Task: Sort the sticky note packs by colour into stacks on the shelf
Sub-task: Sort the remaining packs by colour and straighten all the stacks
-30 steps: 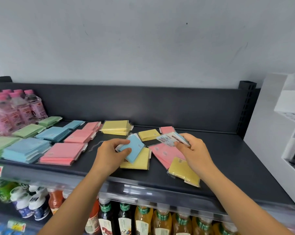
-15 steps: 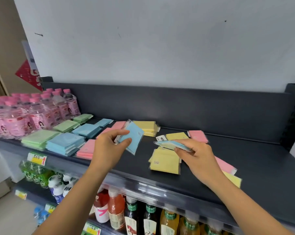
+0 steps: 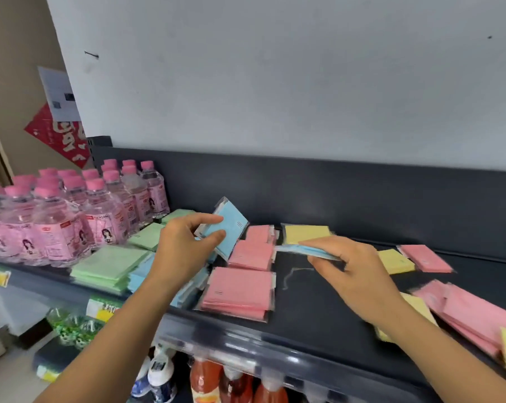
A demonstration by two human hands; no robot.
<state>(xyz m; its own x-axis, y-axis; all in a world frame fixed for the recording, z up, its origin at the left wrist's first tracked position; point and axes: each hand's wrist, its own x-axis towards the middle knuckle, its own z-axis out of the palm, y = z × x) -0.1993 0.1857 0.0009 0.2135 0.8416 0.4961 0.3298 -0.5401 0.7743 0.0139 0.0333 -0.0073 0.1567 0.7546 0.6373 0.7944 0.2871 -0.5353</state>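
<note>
Nearest, along the shelf [image 3: 318,324] front edge, sits a pink stack [image 3: 238,292] at about 6 o'clock of the frame's centre, with loose pink packs [image 3: 466,312] and yellow ones at 4 o'clock, still unsorted. At 8 o'clock lie the green stack [image 3: 109,267] and, mostly hidden under the left forearm, the blue stack [image 3: 138,274]. The left hand [image 3: 182,251] pinches a blue pack [image 3: 227,228] between thumb and fingers, tilted up on edge with its long axis running from 11 to 5 o'clock; it hangs just above and at 1 o'clock of the blue stack, so this hand is plainly the nearer one for dropping it there. The right hand [image 3: 350,271] grips a second blue pack [image 3: 304,250] nearly flat, edge-on to the camera, long axis from 9 to 3 o'clock, over bare shelf between the pink stacks and the loose packs; its target lies well off toward 9 o'clock, across the pink column. Farther back sit a yellow stack [image 3: 307,232] and smaller pink and green stacks by the rear wall, with pink-capped bottles [image 3: 71,213] at 10 o'clock. My guess is the left pack goes down first, a short move down and toward 7 o'clock.
</note>
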